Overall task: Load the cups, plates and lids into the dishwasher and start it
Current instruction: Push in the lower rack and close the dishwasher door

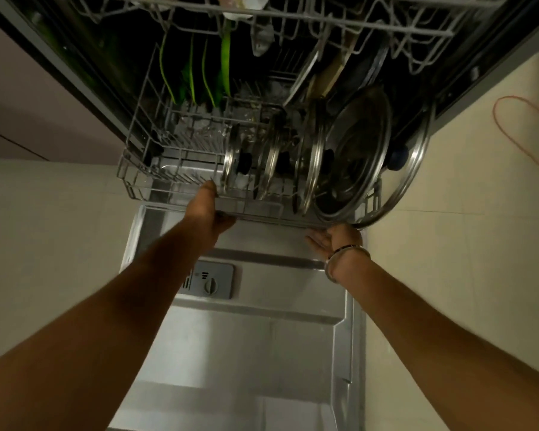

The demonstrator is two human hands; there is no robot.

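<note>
The dishwasher stands open, its steel door [262, 321] folded down flat below me. The lower rack [156, 188] sits partly out over the door. Several steel-rimmed lids [352, 157] stand on edge along its front, and green plates [226, 66] stand upright further back. My left hand [207, 209] grips the rack's front rail, thumb over the top wire. My right hand [333, 241] is under the rack's front right corner, palm up; its fingers are hidden beneath the rail and the largest lid. The upper rack [324, 20] holds cups, barely visible at the top edge.
A grey detergent dispenser [210, 279] with a round knob sits in the door panel between my forearms. Pale floor tiles lie on both sides of the door. An orange cord [510, 126] loops on the floor at the right. A bangle circles my right wrist.
</note>
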